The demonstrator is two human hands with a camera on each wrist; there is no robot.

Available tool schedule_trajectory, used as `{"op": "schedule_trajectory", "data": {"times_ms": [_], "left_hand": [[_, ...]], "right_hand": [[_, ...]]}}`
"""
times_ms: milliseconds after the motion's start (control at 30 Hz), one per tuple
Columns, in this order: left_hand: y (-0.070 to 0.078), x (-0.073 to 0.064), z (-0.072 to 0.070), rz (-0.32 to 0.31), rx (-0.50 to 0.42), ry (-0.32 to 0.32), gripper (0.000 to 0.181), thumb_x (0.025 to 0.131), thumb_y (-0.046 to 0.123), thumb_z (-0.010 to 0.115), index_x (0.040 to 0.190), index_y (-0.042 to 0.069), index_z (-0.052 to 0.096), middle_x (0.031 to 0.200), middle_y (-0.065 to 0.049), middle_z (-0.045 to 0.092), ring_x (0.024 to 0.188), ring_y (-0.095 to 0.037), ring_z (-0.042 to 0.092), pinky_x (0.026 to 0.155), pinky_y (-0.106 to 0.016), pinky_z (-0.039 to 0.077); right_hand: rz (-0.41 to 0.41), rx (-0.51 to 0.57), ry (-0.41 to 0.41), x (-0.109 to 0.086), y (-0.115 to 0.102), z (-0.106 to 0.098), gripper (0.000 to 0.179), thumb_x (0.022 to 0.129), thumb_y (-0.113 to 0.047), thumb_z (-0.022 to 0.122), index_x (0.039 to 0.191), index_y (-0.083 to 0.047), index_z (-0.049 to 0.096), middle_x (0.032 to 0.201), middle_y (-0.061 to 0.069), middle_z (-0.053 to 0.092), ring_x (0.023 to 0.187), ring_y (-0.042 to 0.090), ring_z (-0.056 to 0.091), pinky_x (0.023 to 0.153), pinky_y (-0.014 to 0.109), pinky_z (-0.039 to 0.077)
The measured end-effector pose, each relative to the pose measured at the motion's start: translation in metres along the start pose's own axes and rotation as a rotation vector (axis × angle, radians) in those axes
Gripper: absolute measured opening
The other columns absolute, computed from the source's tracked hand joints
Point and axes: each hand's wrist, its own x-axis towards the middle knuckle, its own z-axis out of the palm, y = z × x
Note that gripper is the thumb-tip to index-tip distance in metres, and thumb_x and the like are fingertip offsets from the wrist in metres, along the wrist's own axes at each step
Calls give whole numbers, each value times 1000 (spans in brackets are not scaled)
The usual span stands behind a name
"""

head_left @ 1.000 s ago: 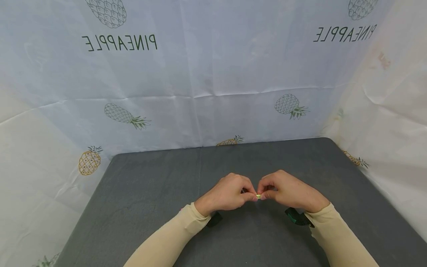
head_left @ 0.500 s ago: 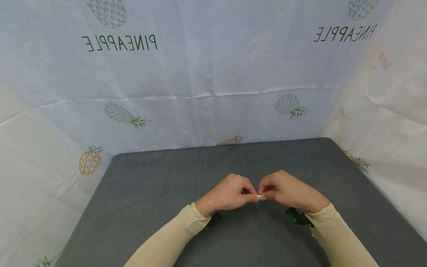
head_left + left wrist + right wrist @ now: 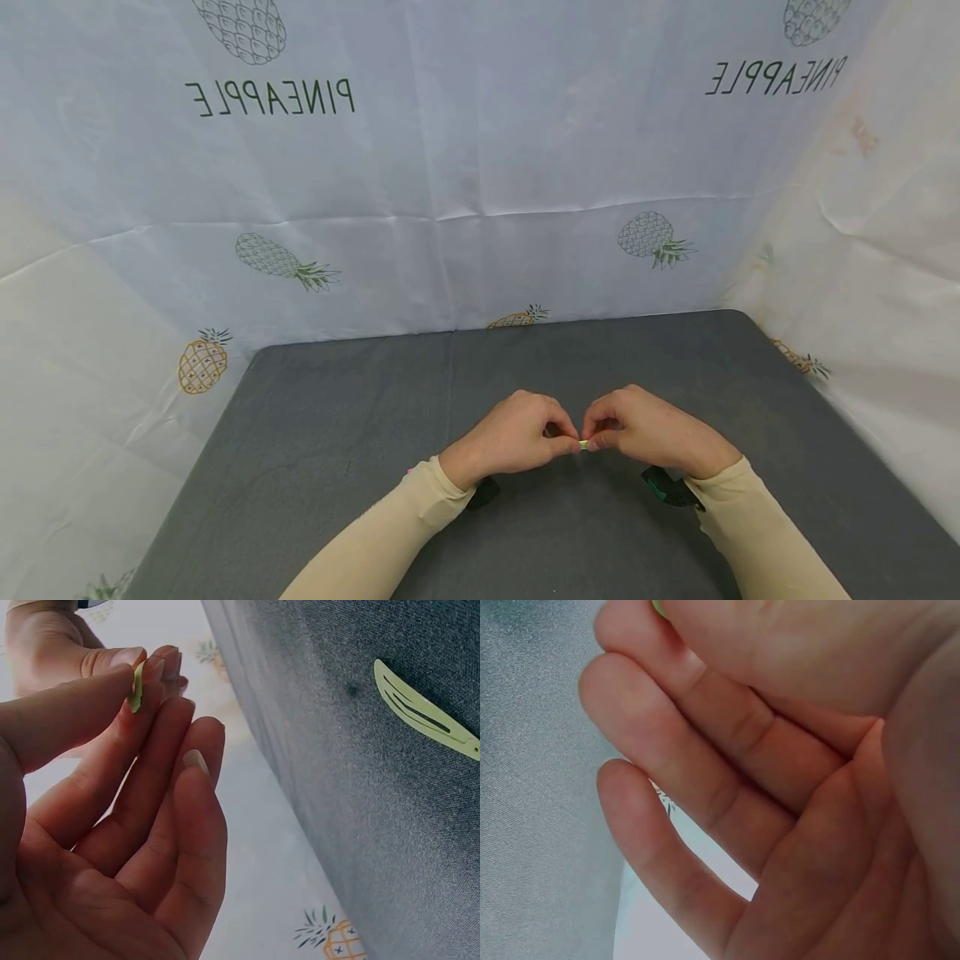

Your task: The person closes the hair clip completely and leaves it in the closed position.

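Observation:
Thumb and fingertips of my left hand [image 3: 510, 433] pinch one end of a small light-green hair clip [image 3: 583, 445]. The opposite end is between the thumb and fingers of my right hand [image 3: 652, 427], so the two hands almost meet over the table. Much of this clip is hidden by the fingertips; in the left wrist view a narrow green strip of the held clip [image 3: 136, 688] shows, and in the right wrist view just a green sliver of it [image 3: 659, 607]. Another green snap hair clip [image 3: 424, 712], with a slotted body, lies on the table in the left wrist view.
The dark grey table [image 3: 337, 417] stretches out around both hands. White cloth [image 3: 450, 167] printed with pineapples hangs behind it and along both sides. A dark wrist device [image 3: 671, 487] sits at the right cuff, another dark device [image 3: 483, 493] at the left.
Both hands stay nearly in place with the hair clip pinched between them. The strip of clip seen between the fingertips has tilted slightly and looks paler.

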Motion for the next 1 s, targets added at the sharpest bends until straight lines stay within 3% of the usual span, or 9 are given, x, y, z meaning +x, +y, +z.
{"op": "schedule_trajectory", "data": {"times_ms": [433,733,1000], "left_hand": [[0,1,4,20,49,-7,8,101,23,78,103,22,86,87,16,71,65,4,53,60,-14,44],[-8,3,18,50,103,-30,9,102,23,77,103,22,86,89,13,74,66,5,53,61,-13,44],[-12,8,30,-31,145,-63,8,99,23,80,93,25,86,80,16,70,64,2,53,59,-15,43]], "right_hand": [[30,6,-16,-1,4,3,3,96,-22,83,99,-23,83,92,-17,75,74,2,62,67,26,53],[73,12,-30,-1,4,2,4,97,-26,83,100,-29,83,96,-16,77,80,2,67,70,26,55],[39,-18,23,1,5,0,8,101,-26,78,104,-23,84,96,-14,77,74,5,64,65,26,52]]}}
